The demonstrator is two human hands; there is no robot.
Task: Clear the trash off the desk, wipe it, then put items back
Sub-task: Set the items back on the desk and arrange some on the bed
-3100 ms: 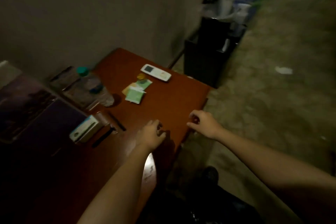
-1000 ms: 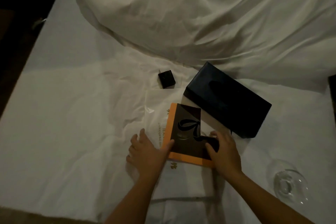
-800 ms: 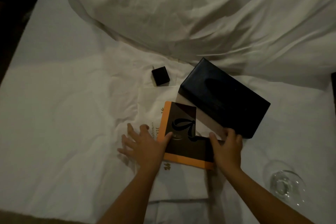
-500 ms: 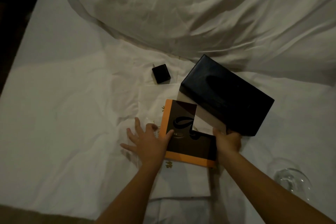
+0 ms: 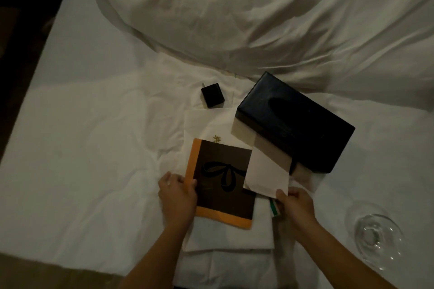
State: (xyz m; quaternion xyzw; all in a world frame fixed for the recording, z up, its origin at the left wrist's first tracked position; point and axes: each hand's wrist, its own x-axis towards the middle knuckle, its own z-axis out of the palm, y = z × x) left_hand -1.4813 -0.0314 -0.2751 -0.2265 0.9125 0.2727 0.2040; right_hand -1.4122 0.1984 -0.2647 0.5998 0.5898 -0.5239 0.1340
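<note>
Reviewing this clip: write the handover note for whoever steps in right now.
Left hand grips the orange booklet by its left edge. Right hand pinches the lower corner of the white paper, which overlaps the booklet.
On the bed sheet: black tissue box, small black cube, glass. The booklet rests on a white bag.
Done: these items are off the desk, which is out of view; wiping cannot be confirmed.
Left: carry everything back to the desk.

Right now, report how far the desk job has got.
Apparently done: items are parked on the bed sheet, namely the tissue box, black cube and glass. In hand: the left hand grips the orange booklet, and the right hand pinches a white paper. Left: carrying everything back. The desk is out of view, so trash and wiping cannot be judged.
</note>
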